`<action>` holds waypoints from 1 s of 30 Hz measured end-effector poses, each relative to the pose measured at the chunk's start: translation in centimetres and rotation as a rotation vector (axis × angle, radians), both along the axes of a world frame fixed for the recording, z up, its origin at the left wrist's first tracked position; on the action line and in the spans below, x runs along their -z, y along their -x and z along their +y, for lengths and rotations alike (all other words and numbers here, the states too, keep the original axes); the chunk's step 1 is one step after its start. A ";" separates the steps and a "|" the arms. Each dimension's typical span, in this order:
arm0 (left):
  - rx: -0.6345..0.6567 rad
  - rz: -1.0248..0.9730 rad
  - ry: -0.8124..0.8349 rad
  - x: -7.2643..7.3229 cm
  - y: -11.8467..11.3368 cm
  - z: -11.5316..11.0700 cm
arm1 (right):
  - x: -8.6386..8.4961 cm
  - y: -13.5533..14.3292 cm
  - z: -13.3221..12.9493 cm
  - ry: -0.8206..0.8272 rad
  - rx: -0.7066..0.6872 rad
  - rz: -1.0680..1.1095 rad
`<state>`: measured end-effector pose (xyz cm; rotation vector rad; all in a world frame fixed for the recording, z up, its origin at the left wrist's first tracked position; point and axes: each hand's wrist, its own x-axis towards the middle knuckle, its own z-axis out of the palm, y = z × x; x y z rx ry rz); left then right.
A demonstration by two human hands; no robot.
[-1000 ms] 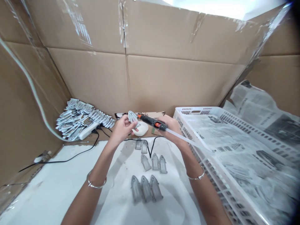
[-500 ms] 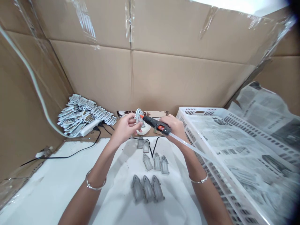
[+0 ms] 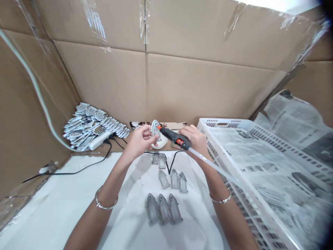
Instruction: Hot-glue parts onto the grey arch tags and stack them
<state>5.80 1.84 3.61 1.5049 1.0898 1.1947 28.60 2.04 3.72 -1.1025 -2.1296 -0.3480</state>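
Note:
Between its thumb and fingers, my left hand (image 3: 143, 139) holds a small grey-white arched piece (image 3: 156, 131) upright. My right hand (image 3: 194, 139) is wrapped round a black and orange glue gun (image 3: 173, 136), whose orange tip points left at the upper part of that piece; whether they touch I cannot tell. A long translucent glue stick (image 3: 205, 159) sticks out of the gun's rear. Below the hands, several grey arched pieces (image 3: 164, 209) lie in rows on the white surface (image 3: 130, 215). A round white object (image 3: 159, 143) is partly hidden behind the held piece.
A heap of white arched pieces (image 3: 85, 126) lies at the back left beside a white power strip (image 3: 100, 140) with black cables (image 3: 88, 169). On the right stands a white plastic basket (image 3: 221, 146) lined with newspaper (image 3: 249, 152). Cardboard walls (image 3: 208, 86) enclose the back and left.
The gun's tip has shifted slightly right and up the held piece. Both hands keep their holds, and the pieces on the surface lie as before.

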 end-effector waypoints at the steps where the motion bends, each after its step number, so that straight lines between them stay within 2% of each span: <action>1: -0.005 0.005 0.013 0.0 0.1 0.1 | -0.2 -0.3 0.1 0.037 0.030 -0.004; 3: -0.010 0.015 0.033 0.2 0.2 0.3 | -0.5 -1.2 0.3 0.175 0.158 -0.040; 5: -0.013 0.026 0.048 0.3 0.3 0.5 | -0.6 -2.2 0.8 0.358 0.347 -0.099; 8: -0.028 0.035 0.060 0.5 0.3 0.8 | 0.3 -3.7 2.2 0.628 0.542 -0.233; 12: -0.042 0.074 0.050 0.7 0.3 1.0 | 2.3 -4.8 4.4 0.883 0.653 -0.364; 16: -0.016 0.154 0.034 1.1 0.3 1.3 | 3.5 -5.3 5.6 0.977 0.699 -0.348; 19: -0.035 0.222 -0.049 1.5 0.5 1.6 | 3.3 -5.5 5.4 0.953 0.735 -0.358; 22: -0.071 0.304 -0.125 1.7 0.8 1.9 | 2.2 -5.3 4.4 0.811 0.698 -0.311; 27: -0.080 0.232 -0.137 1.3 1.0 1.9 | -0.2 -3.4 2.2 0.534 0.391 -0.032; 30: -0.072 0.175 -0.135 0.9 0.9 1.7 | -1.0 -2.0 1.1 0.371 0.159 0.023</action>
